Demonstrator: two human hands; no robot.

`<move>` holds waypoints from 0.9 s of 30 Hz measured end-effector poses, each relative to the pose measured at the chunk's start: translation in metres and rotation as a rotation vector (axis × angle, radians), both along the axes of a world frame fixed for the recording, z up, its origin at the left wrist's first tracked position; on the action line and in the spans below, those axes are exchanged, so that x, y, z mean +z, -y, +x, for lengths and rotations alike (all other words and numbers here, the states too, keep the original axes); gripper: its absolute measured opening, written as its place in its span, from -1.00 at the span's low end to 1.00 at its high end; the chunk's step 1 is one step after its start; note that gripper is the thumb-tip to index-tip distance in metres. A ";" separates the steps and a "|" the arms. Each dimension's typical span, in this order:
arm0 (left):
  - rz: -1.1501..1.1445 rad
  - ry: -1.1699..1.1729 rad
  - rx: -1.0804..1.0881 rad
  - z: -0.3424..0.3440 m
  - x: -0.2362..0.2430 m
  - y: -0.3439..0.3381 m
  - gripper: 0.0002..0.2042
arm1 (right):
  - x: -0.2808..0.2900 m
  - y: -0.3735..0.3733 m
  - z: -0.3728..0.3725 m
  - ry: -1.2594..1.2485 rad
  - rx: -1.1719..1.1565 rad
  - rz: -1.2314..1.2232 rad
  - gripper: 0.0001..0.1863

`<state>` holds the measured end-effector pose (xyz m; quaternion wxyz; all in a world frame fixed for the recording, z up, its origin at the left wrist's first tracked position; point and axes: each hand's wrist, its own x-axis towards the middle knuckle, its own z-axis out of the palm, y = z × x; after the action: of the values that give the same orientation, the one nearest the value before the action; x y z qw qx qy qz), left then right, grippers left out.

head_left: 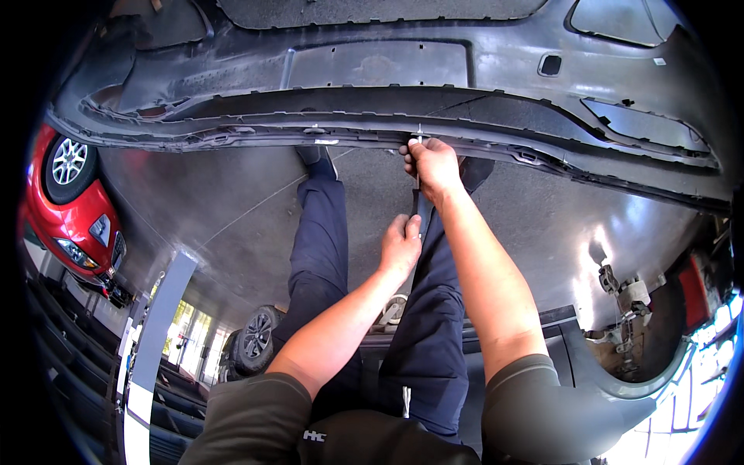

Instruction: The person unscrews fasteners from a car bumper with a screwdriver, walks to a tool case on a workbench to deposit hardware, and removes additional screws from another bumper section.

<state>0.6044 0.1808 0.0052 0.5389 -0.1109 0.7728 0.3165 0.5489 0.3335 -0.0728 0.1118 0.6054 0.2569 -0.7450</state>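
Observation:
A large dark bumper cover (372, 66) spans the top of the head view, with its narrow trim edge (256, 133) toward me. My right hand (435, 167) is closed at that edge, right of the middle. Its thumb and fingers press together beside a small bright metal-looking piece (419, 133); what they pinch is mostly covered. Below it, my left hand (399, 246) is wrapped round a slim black-handled tool (418, 203). The tool points up toward my right hand, and its far end is hidden there. Its exact kind cannot be made out.
My legs (322, 225) stand on the dark floor (217, 194) under the bumper's edge. A red car (74, 209) is at the left, near a grey post (170, 294). Behind me lies a dark vehicle body (570, 349), with a metal hub assembly (632, 298) in its wheel arch.

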 end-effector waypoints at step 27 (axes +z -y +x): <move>0.811 0.944 1.212 0.002 -0.010 -0.019 -0.51 | 0.025 -0.027 0.066 -0.424 0.462 -0.388 -0.66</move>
<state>0.6062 0.1994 -0.0049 0.5396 -0.4225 0.1037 0.7208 0.6146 0.3604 -0.0481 0.3343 0.3311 0.2582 -0.8437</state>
